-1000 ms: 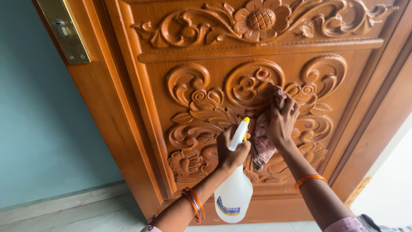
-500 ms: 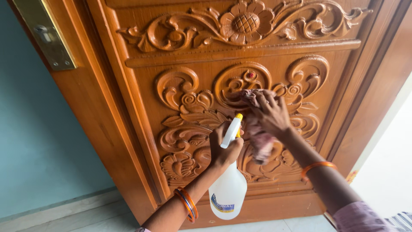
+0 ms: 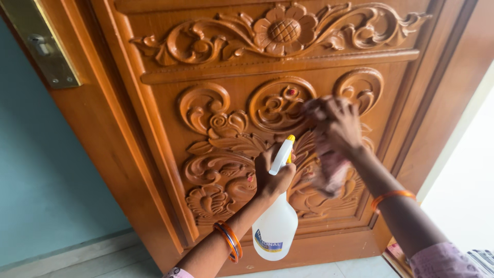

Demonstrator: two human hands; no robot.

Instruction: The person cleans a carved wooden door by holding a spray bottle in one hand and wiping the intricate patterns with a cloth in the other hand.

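Left hand (image 3: 272, 177) wrapped around the neck of a white spray bottle (image 3: 275, 226), fingers (image 3: 263, 163) closed tight about it just under the yellow-tipped trigger head, the translucent body hanging below the fist in front of the lower carving. Right hand (image 3: 337, 126) blurred, pressed flat against the carved wooden door (image 3: 154, 103), fingers curled on a pinkish cloth (image 3: 329, 172) that is bunched under the palm and trails down from it over the leaf scrolls. Cloth touching the relief just right of the round centre medallion with its small red dot; bottle just beside the cloth on the left, apparently not touching it. Orange bangles (image 3: 230, 241) on the left wrist, one orange bangle (image 3: 392, 196) on the right forearm, a pink sleeve at the bottom right corner. Brass lock plate (image 3: 43, 44) on the door edge at the upper left, pale blue-green wall (image 3: 46, 180) behind, light floor tiles (image 3: 92, 260) below.
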